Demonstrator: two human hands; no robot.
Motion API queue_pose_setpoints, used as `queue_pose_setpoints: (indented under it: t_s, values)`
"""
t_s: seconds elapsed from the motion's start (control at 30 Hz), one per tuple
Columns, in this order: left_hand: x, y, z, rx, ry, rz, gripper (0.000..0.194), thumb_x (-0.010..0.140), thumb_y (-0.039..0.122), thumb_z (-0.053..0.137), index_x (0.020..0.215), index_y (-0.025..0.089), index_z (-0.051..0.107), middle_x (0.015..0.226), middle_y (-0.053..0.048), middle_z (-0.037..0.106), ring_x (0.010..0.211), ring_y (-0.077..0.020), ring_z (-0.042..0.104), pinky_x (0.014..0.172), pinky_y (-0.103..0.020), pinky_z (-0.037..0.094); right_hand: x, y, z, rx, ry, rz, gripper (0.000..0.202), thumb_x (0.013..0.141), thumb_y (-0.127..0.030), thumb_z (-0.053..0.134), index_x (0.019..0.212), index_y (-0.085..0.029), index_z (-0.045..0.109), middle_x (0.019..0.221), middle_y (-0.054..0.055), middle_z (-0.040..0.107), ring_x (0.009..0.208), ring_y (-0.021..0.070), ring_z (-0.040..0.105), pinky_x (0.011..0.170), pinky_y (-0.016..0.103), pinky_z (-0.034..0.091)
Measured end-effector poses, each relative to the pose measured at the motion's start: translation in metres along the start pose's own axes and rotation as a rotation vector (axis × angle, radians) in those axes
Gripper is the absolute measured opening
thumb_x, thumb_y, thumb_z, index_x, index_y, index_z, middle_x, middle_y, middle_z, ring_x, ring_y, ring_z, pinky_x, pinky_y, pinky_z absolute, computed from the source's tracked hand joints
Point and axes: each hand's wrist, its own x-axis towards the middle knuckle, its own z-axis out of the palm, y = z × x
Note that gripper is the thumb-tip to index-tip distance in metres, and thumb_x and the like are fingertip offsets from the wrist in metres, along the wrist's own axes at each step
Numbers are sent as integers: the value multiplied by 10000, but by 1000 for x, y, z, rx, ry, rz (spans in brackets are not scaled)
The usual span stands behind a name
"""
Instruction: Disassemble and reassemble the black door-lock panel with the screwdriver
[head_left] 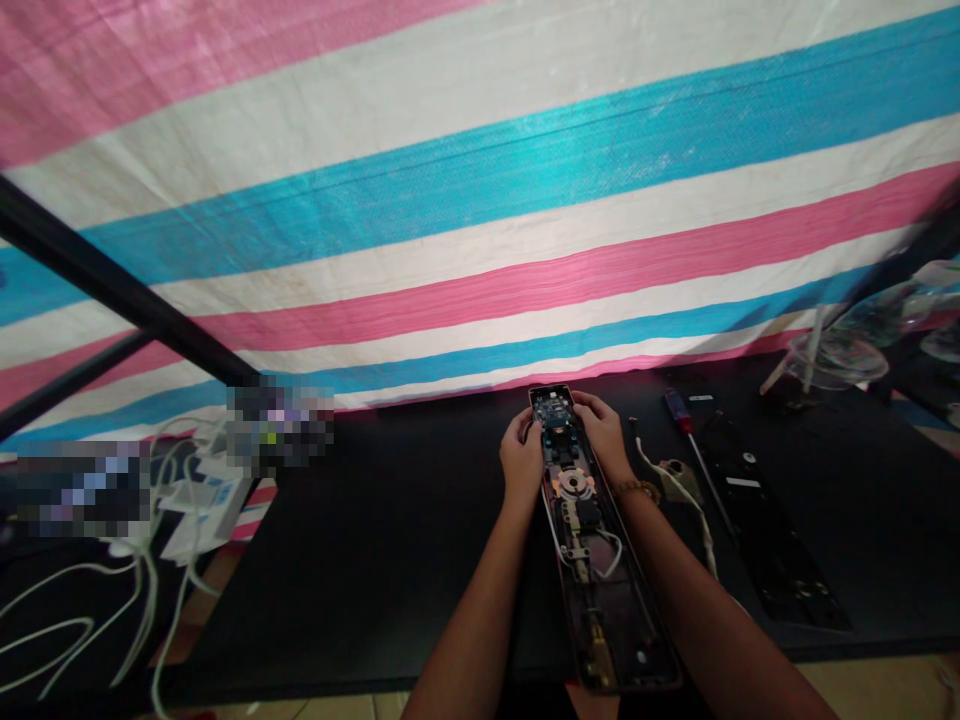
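Observation:
A long, dark, open device housing (576,484) lies lengthwise in front of me, with a circuit board near its far end, a round metal part at its middle and white wires inside. My left hand (521,455) grips its left edge near the far end, fingers curled. On the opposite edge, my right hand (602,432) holds the housing at about the same height, with a beaded bracelet on that wrist. Both thumbs rest by the circuit board. The undersides of the fingers are hidden.
Right of my arm lie a white cable (679,482), a screwdriver (691,430) and a long black panel (757,510) on the black table (360,570). Clear plastic containers (836,358) stand at the far right. White cables (150,580) hang at left. A striped sheet (480,210) rises behind.

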Motion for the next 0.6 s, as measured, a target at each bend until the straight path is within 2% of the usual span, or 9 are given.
queue_pose_setpoints:
  t_s: [0.13, 0.4, 0.6]
  values:
    - [0, 0, 1, -42, 5, -1, 262, 802, 165, 617, 1049, 139, 700, 1118, -138, 747, 1069, -245, 700, 1001, -388, 509, 1, 2, 1, -6, 56, -2, 442, 680, -411, 652, 1013, -136, 743, 1087, 129, 750, 1016, 273, 669, 950, 413, 510]
    - [-8, 11, 1, -57, 1, 77, 276, 822, 227, 610, 1068, 124, 679, 1114, -147, 739, 1058, -246, 701, 981, -388, 521, -3, -7, 0, 86, -31, -11, 449, 756, -456, 630, 1070, -152, 731, 1126, 112, 745, 1063, 273, 658, 957, 406, 506]
    - [-9, 9, 4, -50, -4, 122, 260, 841, 255, 606, 1065, 139, 667, 1106, -131, 737, 1041, -234, 699, 972, -378, 524, -3, -6, -1, 88, -29, -33, 455, 785, -491, 625, 1081, -160, 723, 1129, 107, 740, 1055, 263, 658, 939, 387, 510]
